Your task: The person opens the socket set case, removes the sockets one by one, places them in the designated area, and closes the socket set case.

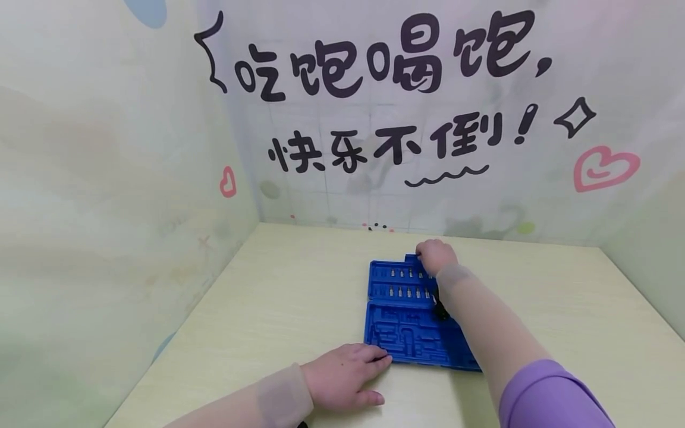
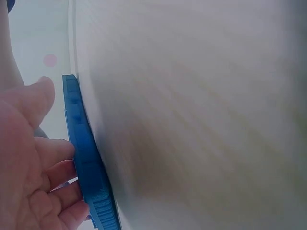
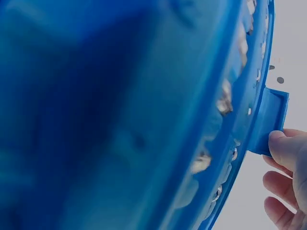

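An unfolded blue tool case [image 1: 409, 355] lies on the table, its molded near half showing vacant recesses. Two rows of small metal bits [image 1: 409, 292] sit in the far half. My right hand [image 1: 437, 257] reaches over it to the far edge; in the right wrist view, thumb and forefinger pinch the case's blue latch tab [image 3: 274, 120] while the other fingers curl below. My left hand [image 1: 345, 375] rests its fingertips on the near left corner, thumb apart. The left wrist view shows these fingers against the case's side wall [image 2: 86, 153]. My right forearm hides the case's right part.
The pale wooden table [image 1: 278, 297] runs back to a printed wall sheet [image 1: 342, 196] with dark lettering. Side sheets stand at left and right. A dark object [image 1: 441, 306] shows beside my right wrist, over the case.
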A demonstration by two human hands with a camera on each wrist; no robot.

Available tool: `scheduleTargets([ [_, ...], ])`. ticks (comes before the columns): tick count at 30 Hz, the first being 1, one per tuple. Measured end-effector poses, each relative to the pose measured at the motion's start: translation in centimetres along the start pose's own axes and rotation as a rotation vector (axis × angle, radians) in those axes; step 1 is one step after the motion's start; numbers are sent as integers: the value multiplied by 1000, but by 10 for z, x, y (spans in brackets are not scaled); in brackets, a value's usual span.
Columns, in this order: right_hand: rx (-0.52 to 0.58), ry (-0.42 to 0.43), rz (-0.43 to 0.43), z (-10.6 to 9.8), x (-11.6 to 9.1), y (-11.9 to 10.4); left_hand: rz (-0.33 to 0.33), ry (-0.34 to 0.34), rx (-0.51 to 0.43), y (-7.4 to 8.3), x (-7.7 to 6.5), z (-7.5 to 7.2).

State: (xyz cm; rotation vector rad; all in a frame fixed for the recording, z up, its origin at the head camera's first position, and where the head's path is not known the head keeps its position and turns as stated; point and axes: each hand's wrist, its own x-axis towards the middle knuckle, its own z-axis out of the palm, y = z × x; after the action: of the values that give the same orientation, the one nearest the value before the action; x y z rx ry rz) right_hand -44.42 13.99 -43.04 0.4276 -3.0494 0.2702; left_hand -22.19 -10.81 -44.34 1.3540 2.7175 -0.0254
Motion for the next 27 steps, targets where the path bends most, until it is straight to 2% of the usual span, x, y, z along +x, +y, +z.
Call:
scheduleTargets([
  [7,53,-93,-29,-10,-9,4,2,5,-17,-1,1,-1],
  [12,59,-99,-95,-17,-23,13,5,6,-29,-2,3,-2],
  [19,157,-155,-110,-22,-59,27,-1,6,-30,-3,5,-4],
  [27,223,-293,-167,-30,-107,40,-11,11,-63,-5,7,-7],
])
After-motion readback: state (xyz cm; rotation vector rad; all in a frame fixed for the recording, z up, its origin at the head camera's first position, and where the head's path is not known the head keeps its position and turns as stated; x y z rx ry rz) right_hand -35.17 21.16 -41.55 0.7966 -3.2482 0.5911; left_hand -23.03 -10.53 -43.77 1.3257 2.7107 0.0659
